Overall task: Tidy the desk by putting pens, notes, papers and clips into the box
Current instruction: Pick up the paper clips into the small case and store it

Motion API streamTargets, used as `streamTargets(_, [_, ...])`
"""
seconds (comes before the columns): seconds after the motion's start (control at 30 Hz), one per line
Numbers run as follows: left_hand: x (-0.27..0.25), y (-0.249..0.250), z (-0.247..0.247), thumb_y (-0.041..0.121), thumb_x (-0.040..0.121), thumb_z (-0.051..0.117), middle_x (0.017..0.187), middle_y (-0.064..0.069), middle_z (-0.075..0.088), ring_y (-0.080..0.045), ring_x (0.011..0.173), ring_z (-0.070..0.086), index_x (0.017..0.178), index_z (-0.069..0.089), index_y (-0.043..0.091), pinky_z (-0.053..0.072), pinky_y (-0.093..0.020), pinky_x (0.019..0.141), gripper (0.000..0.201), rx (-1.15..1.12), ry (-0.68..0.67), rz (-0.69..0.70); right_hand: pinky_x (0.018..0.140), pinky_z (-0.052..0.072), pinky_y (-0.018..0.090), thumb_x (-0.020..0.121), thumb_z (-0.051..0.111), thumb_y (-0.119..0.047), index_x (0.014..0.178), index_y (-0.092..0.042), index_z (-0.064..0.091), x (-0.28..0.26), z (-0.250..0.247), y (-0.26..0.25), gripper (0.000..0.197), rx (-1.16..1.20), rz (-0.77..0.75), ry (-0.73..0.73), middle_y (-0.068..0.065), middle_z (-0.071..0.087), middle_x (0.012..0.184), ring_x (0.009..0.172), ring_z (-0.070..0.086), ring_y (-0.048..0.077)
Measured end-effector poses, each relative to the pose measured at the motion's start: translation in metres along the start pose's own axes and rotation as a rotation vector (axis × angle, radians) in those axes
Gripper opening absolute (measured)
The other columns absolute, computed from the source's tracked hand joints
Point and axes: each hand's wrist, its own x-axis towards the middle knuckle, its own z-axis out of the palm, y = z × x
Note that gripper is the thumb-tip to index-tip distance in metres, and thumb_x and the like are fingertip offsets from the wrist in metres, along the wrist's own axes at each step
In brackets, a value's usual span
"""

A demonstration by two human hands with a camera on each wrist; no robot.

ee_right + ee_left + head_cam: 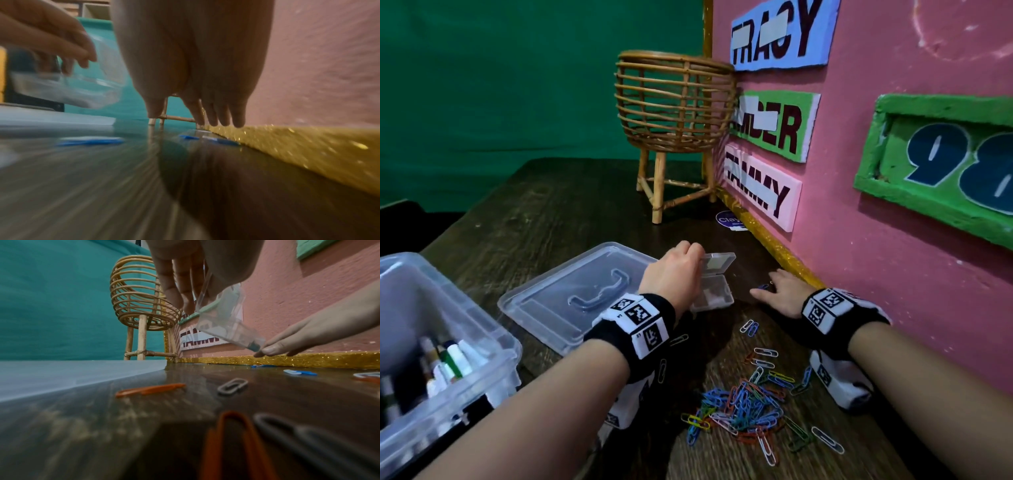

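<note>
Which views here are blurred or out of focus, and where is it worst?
Head view: mostly sharp, slight smear on the paper clips near the bottom. Left wrist view: the small clear case is sharp, the nearest clips soft. Right wrist view: heavy motion blur across the desk, smearing the left hand.

Your left hand (674, 274) is pinching with curled fingers; your right hand (780, 291) is lying flat, fingers spread.
</note>
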Motion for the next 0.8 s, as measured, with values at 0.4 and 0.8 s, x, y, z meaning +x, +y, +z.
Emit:
streamTargets(0.4, [0.004, -0.003, 0.001, 0.024, 0.096, 0.043, 0.118, -0.002, 0.051, -0.02, 0.108, 0.053, 0.117, 0.048, 0.016, 0.044, -0.031, 0.075, 0.023, -0.053, 0.046, 0.017, 0.114, 0.018, 0.036, 0.088, 0.027, -0.066, 0.146, -0.003, 0.015, 0.006, 0.005, -0.008, 0.087, -0.045, 0.146, -0.144, 0.018, 0.015, 0.155, 0.143, 0.018, 0.03])
streamTargets(0.8, [-0.014, 0.002, -0.011, 0.025, 0.097, 0.039, 0.118, -0.004, 0.051, -0.022, 0.104, 0.056, 0.117, 0.049, 0.015, 0.04, -0.028, 0.072, 0.024, -0.062, 0.07, -0.008, 0.118, 0.005, 0.031, 0.093, 0.027, -0.056, 0.149, -0.011, 0.009, -0.081, 0.015, -0.007, 0.075, 0.114, -0.226, -0.154, 0.007, 0.004, 0.158, 0.146, 0.003, 0.018])
